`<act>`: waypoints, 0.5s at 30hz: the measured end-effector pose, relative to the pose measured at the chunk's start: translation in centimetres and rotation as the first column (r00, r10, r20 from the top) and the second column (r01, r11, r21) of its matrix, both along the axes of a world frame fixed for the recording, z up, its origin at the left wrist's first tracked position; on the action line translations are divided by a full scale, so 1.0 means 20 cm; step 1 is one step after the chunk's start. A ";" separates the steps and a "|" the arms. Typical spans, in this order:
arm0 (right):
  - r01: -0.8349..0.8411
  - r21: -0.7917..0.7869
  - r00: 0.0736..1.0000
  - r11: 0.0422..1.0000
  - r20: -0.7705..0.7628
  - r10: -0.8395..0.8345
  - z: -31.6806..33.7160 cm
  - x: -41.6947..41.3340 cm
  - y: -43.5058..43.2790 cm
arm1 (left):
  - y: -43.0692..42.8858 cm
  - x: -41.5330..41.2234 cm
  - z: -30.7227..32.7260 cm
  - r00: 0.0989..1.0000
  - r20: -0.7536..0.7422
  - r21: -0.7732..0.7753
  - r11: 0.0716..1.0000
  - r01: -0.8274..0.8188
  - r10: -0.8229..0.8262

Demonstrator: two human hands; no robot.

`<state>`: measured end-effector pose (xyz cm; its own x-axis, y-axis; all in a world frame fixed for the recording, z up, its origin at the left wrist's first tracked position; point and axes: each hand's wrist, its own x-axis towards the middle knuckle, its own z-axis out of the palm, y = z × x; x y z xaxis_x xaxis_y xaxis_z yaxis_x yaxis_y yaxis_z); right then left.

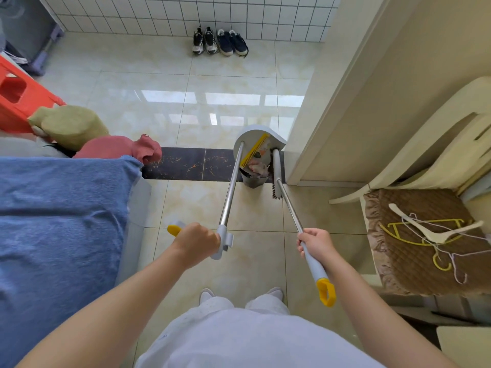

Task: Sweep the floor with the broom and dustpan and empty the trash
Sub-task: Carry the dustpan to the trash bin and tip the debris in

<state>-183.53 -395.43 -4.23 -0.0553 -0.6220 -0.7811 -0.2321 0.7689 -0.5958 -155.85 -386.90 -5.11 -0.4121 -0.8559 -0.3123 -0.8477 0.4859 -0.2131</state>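
Observation:
My left hand (196, 240) is shut on the top of the dustpan handle, a metal pole with a grey grip and yellow end. The grey dustpan (256, 139) stands on the floor by the dark threshold strip, its pan tipped upright, a yellow comb across it and crumpled trash (256, 167) inside. My right hand (316, 244) is shut on the broom handle (289, 208), grey with a yellow loop at its end. The broom head (275, 191) rests on the floor just to the right of the dustpan, mostly hidden behind it.
A bed with a blue cover (61, 216) fills the left side, with pink and green cloth bundles and an orange stool (18, 99) beyond it. A chair (425, 240) with hangers on its seat stands right. A door frame (308, 144) sits beside the dustpan. Two pairs of shoes (219, 42) line the far wall.

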 end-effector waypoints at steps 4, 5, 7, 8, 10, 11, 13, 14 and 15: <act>0.013 -0.005 1.000 1.000 0.016 -0.013 0.00 0.01 0.03 | -0.01 0.05 0.03 0.999 0.051 0.026 1.000 0.016 -0.018; 0.017 -0.006 1.000 1.000 0.017 -0.017 0.00 0.01 0.03 | 0.00 0.05 0.04 0.998 0.059 0.029 0.999 0.021 -0.023; 0.026 -0.009 1.000 1.000 0.015 -0.026 0.00 0.01 0.04 | 0.01 0.06 0.07 0.995 0.095 0.024 1.000 0.013 -0.015; 0.029 -0.014 0.999 0.999 0.013 -0.029 0.00 0.01 0.04 | 0.01 0.06 0.07 0.994 0.108 0.019 1.000 0.008 -0.010; 0.029 -0.025 1.000 0.999 0.005 -0.029 0.01 0.02 0.05 | 0.01 0.08 0.08 0.994 0.114 0.008 1.000 -0.008 0.007; 0.028 -0.031 1.000 0.999 0.005 -0.028 0.01 0.02 0.05 | 0.00 0.09 0.08 0.994 0.105 0.008 1.000 -0.015 0.014; 0.032 -0.042 0.999 0.999 0.012 -0.031 0.01 0.02 0.04 | 0.00 0.10 0.09 0.995 0.095 0.014 1.000 -0.017 0.015; 0.032 -0.042 0.999 0.999 0.014 -0.032 0.02 0.02 0.04 | 0.00 0.10 0.10 0.994 0.104 0.017 1.000 -0.015 0.013; 0.031 -0.039 0.999 0.999 0.012 -0.031 0.02 0.02 0.04 | 0.01 0.10 0.09 0.992 0.124 0.023 1.000 -0.016 0.013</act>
